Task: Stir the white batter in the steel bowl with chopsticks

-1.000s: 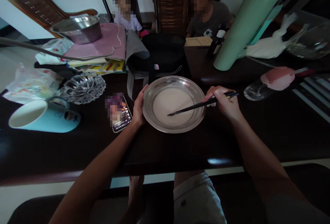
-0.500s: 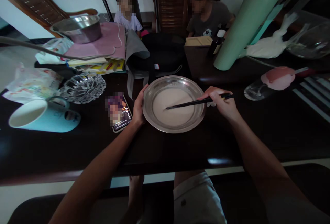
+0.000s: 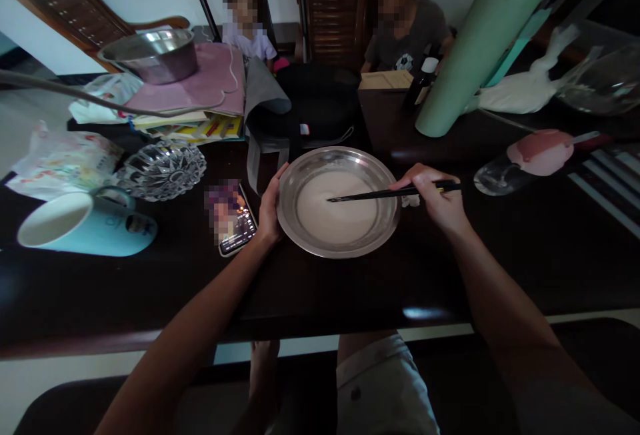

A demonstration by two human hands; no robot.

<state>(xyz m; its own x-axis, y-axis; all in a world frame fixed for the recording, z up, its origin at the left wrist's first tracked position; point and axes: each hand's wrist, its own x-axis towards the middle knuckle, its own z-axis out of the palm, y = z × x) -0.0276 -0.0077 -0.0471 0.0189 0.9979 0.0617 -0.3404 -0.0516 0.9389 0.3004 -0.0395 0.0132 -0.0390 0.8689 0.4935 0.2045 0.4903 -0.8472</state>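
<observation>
A shallow round metal bowl [image 3: 339, 250] stands on the dark table, with a smooth, milky off-white liquid [image 3: 337, 221] in it. My left hand [image 3: 271, 211] grips the bowl's left rim, its fingers partly hidden behind the side. Black chopsticks [image 3: 370, 194] are held in my closed right hand [image 3: 436, 193], just right of the bowl. Their tips dip into the liquid near its middle, where faint ripples show. A small whitish crumpled piece [image 3: 411, 201] lies on the table below my right fingers.
Left of the bowl lie a lit phone [image 3: 233, 221], a light-blue mug [image 3: 85, 225] and a cut-glass dish [image 3: 163, 171]. A metal basin [image 3: 155, 58] rests on stacked books. Right are a tall green flask [image 3: 483, 55], a dark bottle [image 3: 423, 81] and a pink-topped cup [image 3: 540, 153]. Two people sit beyond.
My right hand has shifted slightly right with the chopsticks. Their tips have moved right and a little up the picture within the liquid. My left hand and the bowl stay nearly still.
</observation>
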